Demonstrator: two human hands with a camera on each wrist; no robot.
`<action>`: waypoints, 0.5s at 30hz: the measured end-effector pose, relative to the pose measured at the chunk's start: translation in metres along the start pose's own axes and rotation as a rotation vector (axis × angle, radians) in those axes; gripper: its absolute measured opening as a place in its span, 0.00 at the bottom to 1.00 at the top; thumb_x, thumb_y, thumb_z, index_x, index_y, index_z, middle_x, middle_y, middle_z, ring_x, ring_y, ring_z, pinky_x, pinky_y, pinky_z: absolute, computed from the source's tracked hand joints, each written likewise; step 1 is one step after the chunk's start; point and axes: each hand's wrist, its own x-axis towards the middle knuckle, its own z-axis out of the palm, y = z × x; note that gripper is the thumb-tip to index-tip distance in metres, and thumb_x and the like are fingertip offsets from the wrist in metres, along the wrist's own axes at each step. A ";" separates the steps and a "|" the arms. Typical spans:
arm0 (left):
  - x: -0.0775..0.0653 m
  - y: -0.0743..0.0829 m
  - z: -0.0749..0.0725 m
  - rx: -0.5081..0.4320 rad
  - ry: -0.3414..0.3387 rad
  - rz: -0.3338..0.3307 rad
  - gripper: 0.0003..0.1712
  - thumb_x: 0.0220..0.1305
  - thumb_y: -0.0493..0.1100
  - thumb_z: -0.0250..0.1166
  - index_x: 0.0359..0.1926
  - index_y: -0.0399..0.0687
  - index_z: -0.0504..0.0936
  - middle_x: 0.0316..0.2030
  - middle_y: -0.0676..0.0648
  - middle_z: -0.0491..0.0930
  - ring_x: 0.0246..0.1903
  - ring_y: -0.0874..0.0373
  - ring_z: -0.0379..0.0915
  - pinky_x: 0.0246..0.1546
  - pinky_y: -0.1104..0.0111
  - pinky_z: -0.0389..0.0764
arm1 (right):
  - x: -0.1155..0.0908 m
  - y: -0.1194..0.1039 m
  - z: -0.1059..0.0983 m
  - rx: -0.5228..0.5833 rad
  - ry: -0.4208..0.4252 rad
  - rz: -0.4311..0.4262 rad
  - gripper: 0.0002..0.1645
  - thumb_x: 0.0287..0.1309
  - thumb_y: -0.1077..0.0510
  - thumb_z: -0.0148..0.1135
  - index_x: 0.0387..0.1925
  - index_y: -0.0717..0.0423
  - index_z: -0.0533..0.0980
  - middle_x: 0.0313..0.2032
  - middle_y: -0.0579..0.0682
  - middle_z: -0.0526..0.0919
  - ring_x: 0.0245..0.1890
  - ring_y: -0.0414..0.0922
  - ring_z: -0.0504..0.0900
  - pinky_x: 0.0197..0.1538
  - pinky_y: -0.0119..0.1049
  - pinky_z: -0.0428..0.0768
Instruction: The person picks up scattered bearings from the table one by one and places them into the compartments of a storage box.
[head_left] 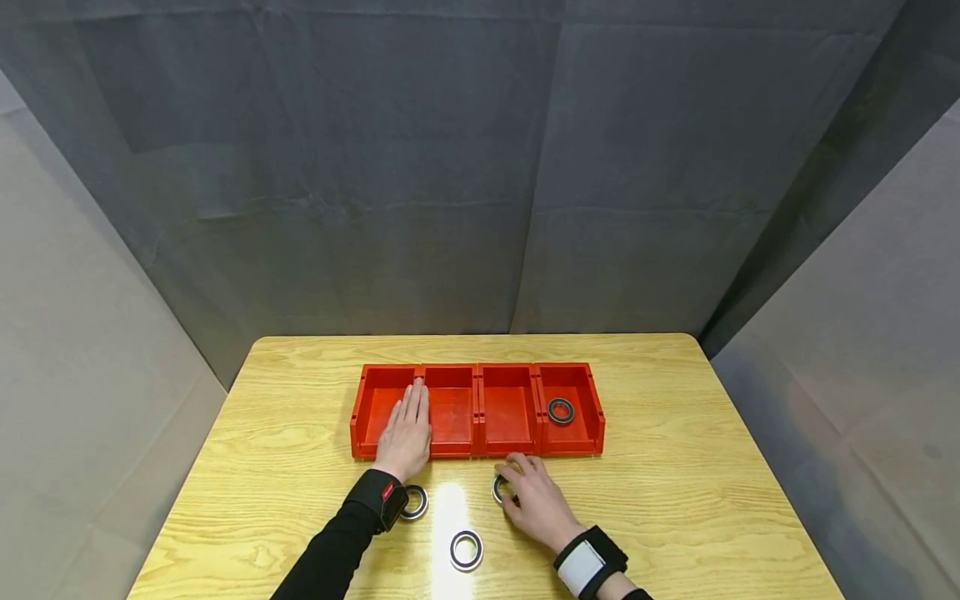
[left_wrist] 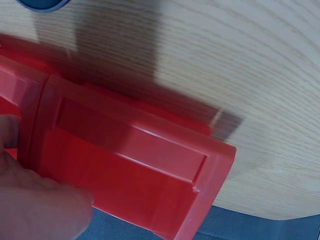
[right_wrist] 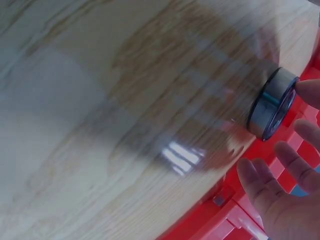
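We see the right hand (head_left: 536, 504) slanting far and left over a ring (right_wrist: 270, 105) on the desk (head_left: 675, 467), just near of the bins (head_left: 478, 417); one digit touches it, though we cannot tell whether it is pinched. The ring's hole faces roughly up. The left hand (head_left: 405, 433) points far, fingers straight and close together, over the wall between the two leftmost bins. Their row runs left to right. A second ring (head_left: 561, 421) lies in the rightmost bin, a third ring (head_left: 423, 503) beside the left wrist, and a fourth ring (head_left: 454, 551) nearer us.
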 end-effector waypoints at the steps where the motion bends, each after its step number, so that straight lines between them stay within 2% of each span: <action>1: 0.000 0.000 0.000 0.001 0.000 0.001 0.39 0.73 0.42 0.57 0.77 0.31 0.52 0.79 0.35 0.48 0.79 0.40 0.48 0.77 0.49 0.58 | 0.000 0.000 0.000 -0.003 -0.002 -0.001 0.25 0.54 0.60 0.72 0.55 0.56 0.81 0.56 0.56 0.80 0.55 0.57 0.76 0.53 0.52 0.83; 15: 0.000 0.000 0.004 -0.010 0.025 0.008 0.38 0.73 0.40 0.56 0.77 0.30 0.52 0.79 0.34 0.49 0.78 0.39 0.49 0.77 0.48 0.59 | -0.001 -0.003 0.009 -0.041 -0.061 -0.053 0.20 0.54 0.58 0.72 0.51 0.52 0.83 0.52 0.53 0.80 0.50 0.52 0.77 0.52 0.47 0.83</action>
